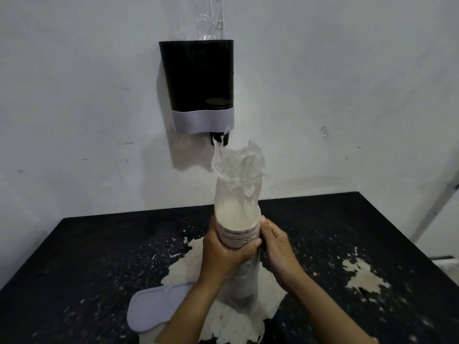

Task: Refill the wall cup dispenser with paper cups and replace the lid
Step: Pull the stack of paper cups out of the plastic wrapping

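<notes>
Upright, sleeve of paper cups [237, 234] clasped in left grip [224, 253] and right grip [277, 247]; dispenser [197, 83] above, leftward; lid [154, 307] below-left on counter [347, 219].

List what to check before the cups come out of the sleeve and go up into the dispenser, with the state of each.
1. Stack held firmly: ok. The left hand wraps around the stack of paper cups, and the right hand grips the other side.
2. Plastic sleeve open at the top: ok, though its loose plastic stands above the cups.
3. Cups free of the sleeve: not ok, the stack sits inside it.
4. Lid off and out of the way: ok, it lies on the table.
5. Dispenser top open: cannot tell from this angle.
6. Room inside the dispenser: cannot tell, its dark body hides most of the interior.
</notes>
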